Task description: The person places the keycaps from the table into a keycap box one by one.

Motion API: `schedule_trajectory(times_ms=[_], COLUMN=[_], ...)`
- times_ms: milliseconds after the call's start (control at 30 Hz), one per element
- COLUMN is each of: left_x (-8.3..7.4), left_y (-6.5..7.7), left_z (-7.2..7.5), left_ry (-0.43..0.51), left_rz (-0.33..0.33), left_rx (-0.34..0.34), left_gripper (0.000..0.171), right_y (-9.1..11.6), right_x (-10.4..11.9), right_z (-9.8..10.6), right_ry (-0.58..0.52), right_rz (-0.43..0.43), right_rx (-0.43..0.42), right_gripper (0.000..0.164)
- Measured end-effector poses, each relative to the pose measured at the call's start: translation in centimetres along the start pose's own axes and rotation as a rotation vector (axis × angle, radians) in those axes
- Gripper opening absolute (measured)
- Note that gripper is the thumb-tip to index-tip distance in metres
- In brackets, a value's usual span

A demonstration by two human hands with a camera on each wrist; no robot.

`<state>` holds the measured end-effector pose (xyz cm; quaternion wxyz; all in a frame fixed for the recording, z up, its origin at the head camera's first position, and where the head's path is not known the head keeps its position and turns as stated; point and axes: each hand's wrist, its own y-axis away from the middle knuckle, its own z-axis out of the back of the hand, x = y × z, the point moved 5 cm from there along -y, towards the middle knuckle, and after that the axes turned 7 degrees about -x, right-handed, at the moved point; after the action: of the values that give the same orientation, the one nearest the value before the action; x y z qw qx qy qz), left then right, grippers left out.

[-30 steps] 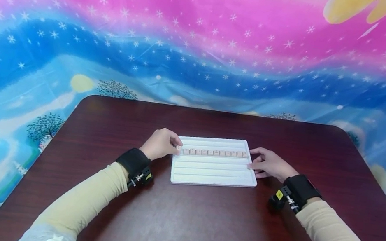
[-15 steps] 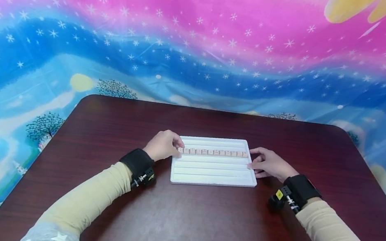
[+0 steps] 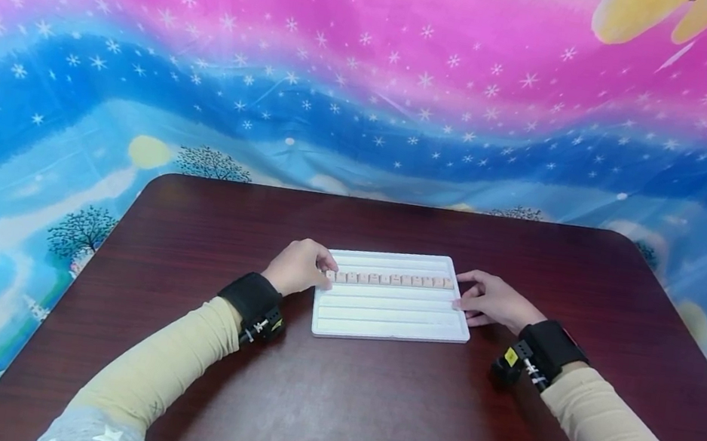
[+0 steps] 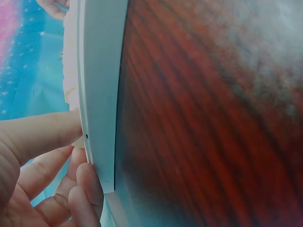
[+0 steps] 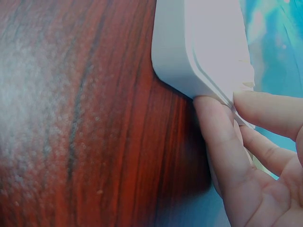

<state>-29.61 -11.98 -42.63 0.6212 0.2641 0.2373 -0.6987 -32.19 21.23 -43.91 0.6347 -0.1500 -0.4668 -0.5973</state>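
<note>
A white ridged tray (image 3: 389, 323) lies on the table, with a row of pale pink keycaps (image 3: 385, 280) along one of its grooves. My left hand (image 3: 299, 266) pinches the leftmost keycap (image 3: 331, 276) at the row's left end. In the left wrist view only a sliver of that keycap (image 4: 78, 142) shows between thumb and fingers. At the tray's right side, my right hand (image 3: 498, 301) grips the edge. Its thumb lies on the rim and other fingers press the side wall (image 5: 189, 82) in the right wrist view.
The dark red-brown table (image 3: 366, 413) extends around the tray on all sides. Behind it hangs a pink and blue patterned cloth (image 3: 373, 86). Both wrists wear black straps with small cameras, the right wrist camera (image 3: 506, 365) low near the tabletop.
My left hand has moved slightly right with the leftmost keycap, which now sits in line against the row. My right hand and the tray have stayed in place.
</note>
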Motion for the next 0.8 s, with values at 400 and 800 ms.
schedule_trajectory(times_ms=[400, 800], left_x=[-0.05, -0.15], left_y=[0.03, 0.01], left_z=[0.05, 0.42], left_ry=[0.000, 0.013], left_rz=[-0.009, -0.015], left_rx=[0.000, -0.011], left_gripper=[0.022, 0.027], right_y=[0.02, 0.05], right_x=[-0.01, -0.01], right_z=[0.03, -0.02], right_ry=[0.002, 0.002], right_rz=[0.001, 0.005], right_rx=[0.002, 0.002], right_gripper=[0.070, 0.069])
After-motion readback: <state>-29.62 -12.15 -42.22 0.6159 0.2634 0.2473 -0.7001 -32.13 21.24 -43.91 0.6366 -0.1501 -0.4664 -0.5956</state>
